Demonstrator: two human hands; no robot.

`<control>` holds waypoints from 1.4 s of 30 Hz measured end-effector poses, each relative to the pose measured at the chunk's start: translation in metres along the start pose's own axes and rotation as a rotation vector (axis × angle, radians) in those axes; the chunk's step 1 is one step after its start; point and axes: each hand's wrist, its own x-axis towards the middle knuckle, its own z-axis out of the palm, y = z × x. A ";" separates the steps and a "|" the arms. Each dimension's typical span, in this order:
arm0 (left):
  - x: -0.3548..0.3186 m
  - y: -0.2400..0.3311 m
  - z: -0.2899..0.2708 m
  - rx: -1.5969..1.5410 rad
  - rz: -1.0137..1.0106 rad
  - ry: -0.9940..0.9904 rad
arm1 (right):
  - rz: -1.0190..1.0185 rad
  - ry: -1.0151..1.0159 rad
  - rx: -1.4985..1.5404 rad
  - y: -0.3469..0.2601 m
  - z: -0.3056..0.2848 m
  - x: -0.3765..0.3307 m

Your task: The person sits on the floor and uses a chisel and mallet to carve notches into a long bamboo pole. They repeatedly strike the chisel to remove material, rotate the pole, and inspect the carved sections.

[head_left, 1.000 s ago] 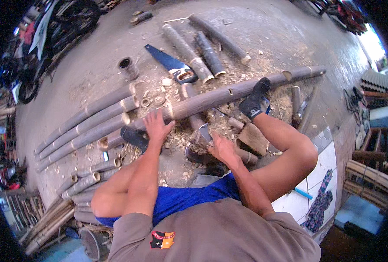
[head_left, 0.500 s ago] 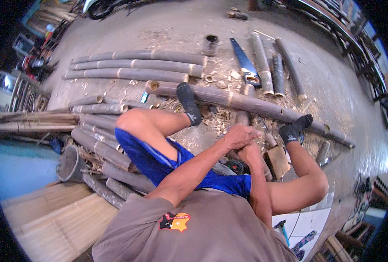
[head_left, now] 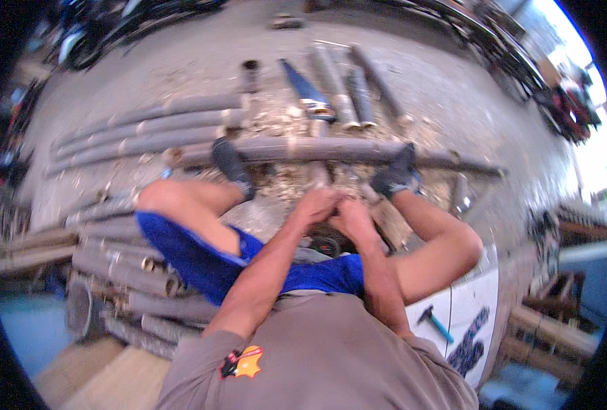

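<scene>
Having left the long bamboo pole (head_left: 344, 149) since a second ago, the left hand (head_left: 317, 206) meets the right hand (head_left: 355, 219) mid-frame, fingers curled; blur hides what they grip. Above them the pole runs crosswise, its left end below three poles (head_left: 146, 142), its right end near wide floor (head_left: 467, 102) at upper right.

Two hands (head_left: 317, 203), one saw (head_left: 303, 89), one hammer (head_left: 440, 328)! Three long poles (head_left: 160, 127) left, one thicker pole (head_left: 337, 149) centre, three shorter lengths (head_left: 359, 99) by the saw.
</scene>
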 end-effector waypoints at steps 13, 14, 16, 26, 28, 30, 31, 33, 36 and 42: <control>0.060 -0.068 -0.057 0.081 -0.465 0.396 | 0.411 -0.085 0.035 0.048 0.068 0.001; 0.071 -0.076 -0.064 0.125 -0.429 0.419 | 0.433 -0.059 0.011 0.054 0.087 0.007; 0.089 -0.101 -0.077 0.215 -0.413 0.317 | 0.436 -0.066 0.031 0.058 0.095 0.018; 0.128 -0.206 -0.084 0.296 -0.116 -0.018 | 0.523 0.037 0.607 0.045 0.008 0.015; 0.135 -0.173 -0.094 0.256 -0.152 -0.164 | 0.459 0.254 0.859 0.044 -0.020 0.006; 0.131 -0.163 -0.099 0.176 -0.140 -0.186 | 0.474 0.420 0.852 0.060 -0.030 0.017; 0.115 -0.169 -0.103 0.110 -0.153 -0.144 | 0.493 0.445 0.896 0.040 -0.068 0.023; 0.113 -0.189 -0.082 0.139 -0.161 -0.136 | 0.571 0.375 1.244 0.054 -0.087 0.029; 0.112 -0.189 -0.090 0.044 -0.171 -0.098 | 0.333 0.372 1.663 0.041 -0.132 0.016; 0.106 -0.186 -0.115 -0.447 -0.523 0.721 | 0.324 0.262 2.005 0.005 -0.102 -0.006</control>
